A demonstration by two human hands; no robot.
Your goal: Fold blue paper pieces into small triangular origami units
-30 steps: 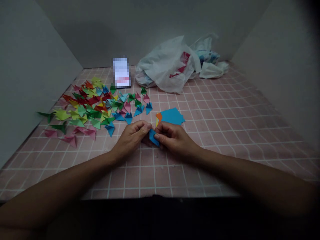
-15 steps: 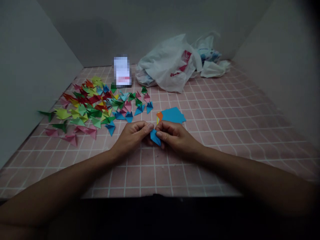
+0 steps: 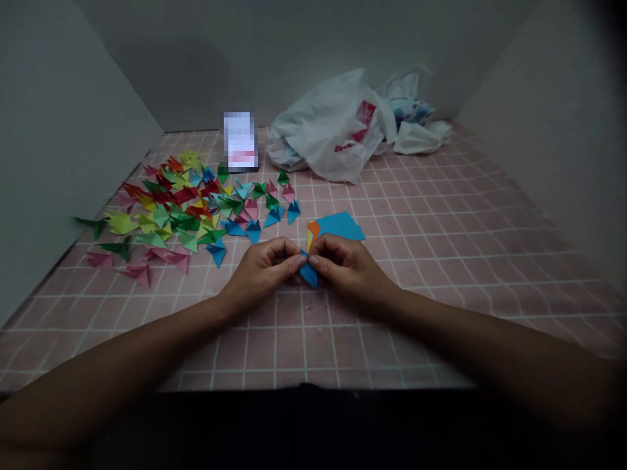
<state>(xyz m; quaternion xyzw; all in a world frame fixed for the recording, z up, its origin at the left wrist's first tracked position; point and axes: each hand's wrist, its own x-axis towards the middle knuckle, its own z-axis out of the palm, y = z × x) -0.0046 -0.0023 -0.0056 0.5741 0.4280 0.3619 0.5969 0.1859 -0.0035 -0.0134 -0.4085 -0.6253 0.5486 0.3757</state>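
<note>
Both thumbs have closed together since the earlier frame — I see left hand point(image 3: 264, 264) and right hand point(image 3: 343, 264) pinching the blue paper piece point(image 3: 309, 274). It is small, folded, pointed — tip downward.

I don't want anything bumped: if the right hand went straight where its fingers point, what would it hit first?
Probably the left hand: the right hand points leftward over the small blue folded paper piece both pinch, fingertips almost meeting there.

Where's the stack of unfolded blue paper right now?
In the head view, the blue paper stack lies flat on the pink checked mat, just beyond the right hand and right of the folded pieces.
</note>
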